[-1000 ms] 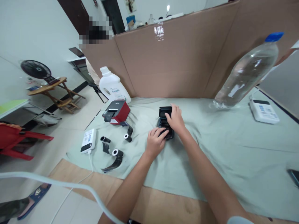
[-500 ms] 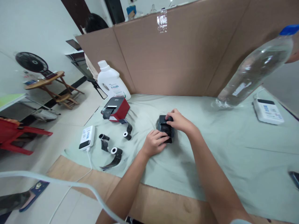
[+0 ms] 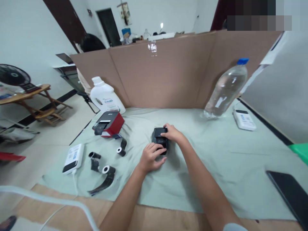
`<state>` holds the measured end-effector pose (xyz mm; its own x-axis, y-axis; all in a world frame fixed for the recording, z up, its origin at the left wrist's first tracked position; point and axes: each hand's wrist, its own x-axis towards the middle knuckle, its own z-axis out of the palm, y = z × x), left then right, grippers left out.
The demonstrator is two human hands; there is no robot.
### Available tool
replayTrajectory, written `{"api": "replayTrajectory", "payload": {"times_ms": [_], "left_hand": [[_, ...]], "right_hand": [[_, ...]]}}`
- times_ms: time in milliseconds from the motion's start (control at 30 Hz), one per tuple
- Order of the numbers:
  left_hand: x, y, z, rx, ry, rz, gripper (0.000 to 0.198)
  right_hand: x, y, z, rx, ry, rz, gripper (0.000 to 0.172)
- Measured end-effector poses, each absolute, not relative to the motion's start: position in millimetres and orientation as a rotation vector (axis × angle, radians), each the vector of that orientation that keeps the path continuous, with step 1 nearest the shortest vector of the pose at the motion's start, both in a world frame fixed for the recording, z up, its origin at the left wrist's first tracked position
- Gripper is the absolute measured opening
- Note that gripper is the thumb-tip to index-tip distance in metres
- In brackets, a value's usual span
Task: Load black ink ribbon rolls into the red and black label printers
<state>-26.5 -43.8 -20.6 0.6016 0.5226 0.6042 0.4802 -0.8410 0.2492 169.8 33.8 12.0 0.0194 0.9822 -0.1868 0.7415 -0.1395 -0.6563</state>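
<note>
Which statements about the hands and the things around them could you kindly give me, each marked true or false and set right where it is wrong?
1. The left hand and the right hand are both at the black device. True.
2. The clear bottle is to the right of the black device. True.
3. That bottle's cap is red. False: it is a blue cap.
4. A white cable runs from the white power bank on the left. True.
5. The machine with red sides is right of the hands. False: the red-and-black machine is to their left.
</note>
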Motion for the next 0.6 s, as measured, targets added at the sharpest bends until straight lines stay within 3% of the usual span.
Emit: {"api": "replayTrajectory", "payload": {"times_ms": [233, 600], "left_hand": [[-22.2, -43.8, -20.1, 2.715, 0.870, 1.142, 0.025], [-24.8, -39.1, -21.9, 2.351, 0.996, 1.409, 0.023]], "right_hand": [[168.1, 27.5, 23.7, -1.951, -1.793, 0.821, 0.058], [161.0, 24.2, 20.5, -1.942, -1.792, 0.808, 0.049]]}}
